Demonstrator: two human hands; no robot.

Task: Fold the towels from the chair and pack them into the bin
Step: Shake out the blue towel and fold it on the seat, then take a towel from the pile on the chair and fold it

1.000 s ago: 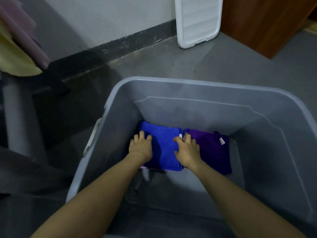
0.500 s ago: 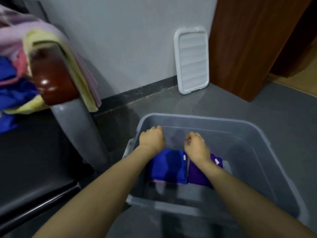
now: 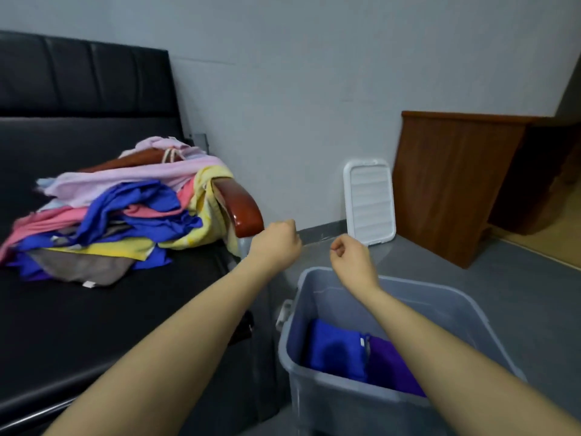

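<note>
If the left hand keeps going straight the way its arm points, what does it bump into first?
Probably the brown wooden armrest of the chair: the left hand is loosely curled, holds nothing, and sits just below and right of it. Depth is unclear, so it might slip past toward the wall.

Both hands raised, left (image 3: 278,242) and right (image 3: 352,258) loosely curled, empty
</note>
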